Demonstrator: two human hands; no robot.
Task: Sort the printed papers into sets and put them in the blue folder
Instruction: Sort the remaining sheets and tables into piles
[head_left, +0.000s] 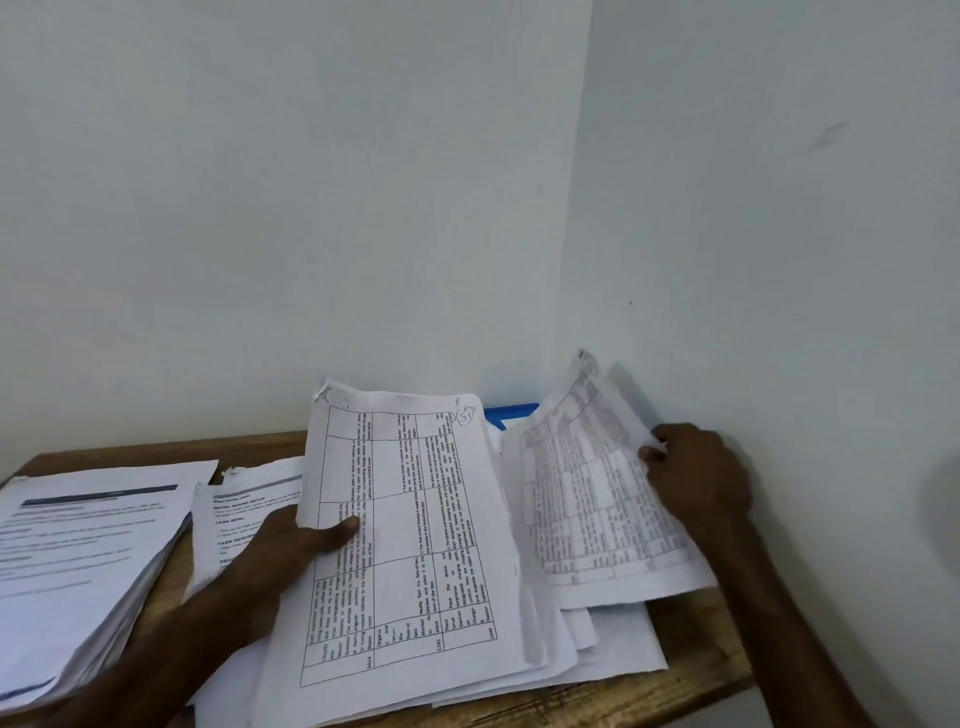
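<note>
the blue plastic folder (511, 413) shows only a far corner between two lifted bundles, nearer the right hand (696, 467), which pinches a limp, curling grid-printed page (597, 493), than the left hand (291, 540), whose thumb clamps the flatter table-printed sheaf (415, 545), long sides running near-to-far.

The printed papers (410, 540) were white with black gridded tables; the folder (511, 414) blue, the table (696, 644) brown wood.
</note>
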